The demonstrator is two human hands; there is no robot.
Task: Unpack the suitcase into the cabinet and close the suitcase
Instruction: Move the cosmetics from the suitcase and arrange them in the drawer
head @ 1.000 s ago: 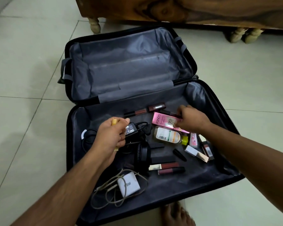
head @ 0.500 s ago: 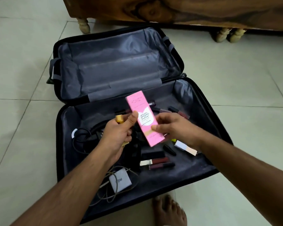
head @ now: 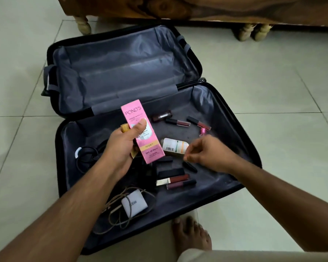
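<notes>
Your left hand point(head: 121, 146) has a firm grip on the pink box point(head: 141, 132), thumb across its front, with a small yellow thing point(head: 125, 128) tucked in the same hand. You hold the box up over the open suitcase point(head: 225, 118), long way nearly straight up and down.

Your right hand point(head: 204, 154) holds nothing. Its fingers are loosely bent and reach down toward the little white bottle point(head: 173, 145). That bottle lies flat on the suitcase lining, just to the left of your right fingertips. I cannot tell if they touch it. Its long side runs left to right, so its end points at your right hand. Your right hand is the nearer one, and the free one, so it looks like the one to pick the bottle up.

Plenty is left to unpack, I think. Lipstick tubes point(head: 178, 122) lie farther back, and more lie close to you. A white charger point(head: 133, 204) with its cord sits near the front edge. The wooden cabinet point(head: 197, 8) stands on the floor point(head: 273, 91) behind the suitcase.
</notes>
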